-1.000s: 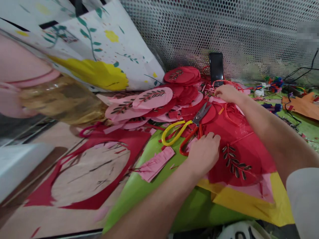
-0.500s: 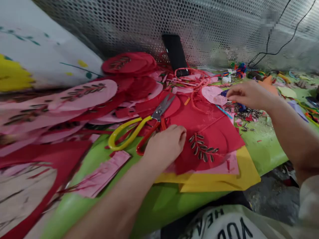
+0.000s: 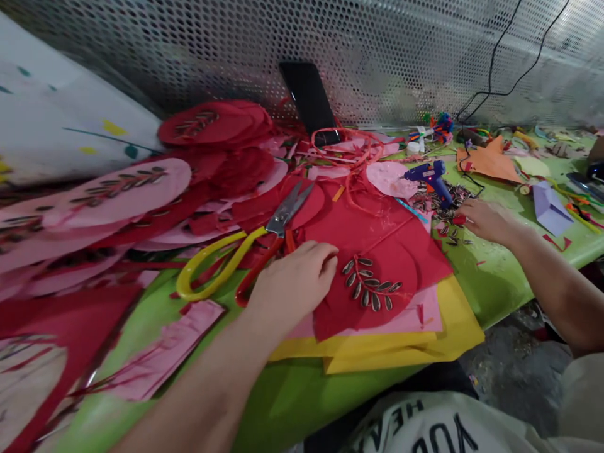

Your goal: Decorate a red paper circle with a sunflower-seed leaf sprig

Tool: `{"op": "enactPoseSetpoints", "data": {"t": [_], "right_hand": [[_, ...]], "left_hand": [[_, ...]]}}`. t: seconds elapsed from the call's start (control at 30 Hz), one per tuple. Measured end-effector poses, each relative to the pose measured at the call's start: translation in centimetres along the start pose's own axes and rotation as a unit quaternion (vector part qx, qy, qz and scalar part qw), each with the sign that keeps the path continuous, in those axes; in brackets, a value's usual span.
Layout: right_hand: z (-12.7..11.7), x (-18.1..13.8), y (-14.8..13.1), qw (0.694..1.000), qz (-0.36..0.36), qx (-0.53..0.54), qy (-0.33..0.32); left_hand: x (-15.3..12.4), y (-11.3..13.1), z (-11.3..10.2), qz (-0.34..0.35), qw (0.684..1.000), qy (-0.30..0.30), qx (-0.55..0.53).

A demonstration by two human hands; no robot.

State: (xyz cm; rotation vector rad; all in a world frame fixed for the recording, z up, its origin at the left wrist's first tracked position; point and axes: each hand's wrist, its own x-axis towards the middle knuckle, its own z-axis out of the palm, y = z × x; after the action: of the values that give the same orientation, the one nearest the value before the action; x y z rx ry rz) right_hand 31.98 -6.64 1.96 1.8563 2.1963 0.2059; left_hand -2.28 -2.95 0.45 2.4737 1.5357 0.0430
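Observation:
My left hand (image 3: 299, 270) rests at the left edge of the red paper sheet (image 3: 377, 220), fingers curled in; whatever is under them is hidden. Just right of it, a sprig of striped seeds (image 3: 370, 283) along a thin red stem lies on a red cutout. My right hand (image 3: 486, 220) reaches down to the pile of sunflower seeds (image 3: 450, 233), its fingers stretched toward them and their tips partly hidden. Beside it a blue glue gun (image 3: 431, 179) lies with its nozzle over a pale pink round paper (image 3: 387, 178).
Scissors (image 3: 283, 214) with yellow and red handles lie left of the sheet. Pink and red cutouts with seed sprigs (image 3: 123, 185) pile up at left. A phone (image 3: 309, 100) leans on the perforated metal panel (image 3: 377, 56). Yellow paper (image 3: 406, 352) overhangs the front edge. Orange paper (image 3: 491, 160) lies at right.
My right hand has left the glue gun, which now lies on its own, and moved right and down to the seeds. My left hand stays on the red sheet. The view has shifted rightward.

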Motion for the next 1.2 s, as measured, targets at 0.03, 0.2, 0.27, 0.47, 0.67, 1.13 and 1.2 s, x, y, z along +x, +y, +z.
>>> {"op": "enactPoseSetpoints", "data": {"t": [0.03, 0.2, 0.27, 0.47, 0.67, 1.13, 1.2], "right_hand": [[0.1, 0.0, 0.0, 1.000, 0.003, -0.009, -0.003], [0.2, -0.3, 0.0, 1.000, 0.008, -0.029, -0.007], [0.2, -0.4, -0.1, 0.999, 0.013, -0.039, -0.011], [0.3, -0.3, -0.1, 0.998, 0.042, -0.044, -0.007], [-0.9, -0.2, -0.3, 0.988, 0.107, 0.079, 0.075], [-2.5, 8.2, -7.8, 0.893, -0.002, 0.434, 0.115], [-2.6, 8.9, -8.4, 0.904, -0.012, 0.415, 0.101]], "left_hand": [[0.0, 0.0, 0.0, 0.000, 1.000, 0.000, -0.001], [-0.1, 0.1, -0.2, -0.001, 1.000, -0.006, 0.000], [-0.1, 0.1, -0.2, 0.000, 1.000, -0.007, 0.002], [-0.1, 0.2, -0.2, 0.000, 1.000, -0.001, 0.009], [-0.1, 0.2, -0.2, 0.008, 1.000, 0.008, 0.003], [-0.1, 0.4, -0.3, -0.002, 0.999, 0.042, -0.020], [-0.2, 0.4, -0.4, -0.005, 0.999, 0.041, -0.021]]}}
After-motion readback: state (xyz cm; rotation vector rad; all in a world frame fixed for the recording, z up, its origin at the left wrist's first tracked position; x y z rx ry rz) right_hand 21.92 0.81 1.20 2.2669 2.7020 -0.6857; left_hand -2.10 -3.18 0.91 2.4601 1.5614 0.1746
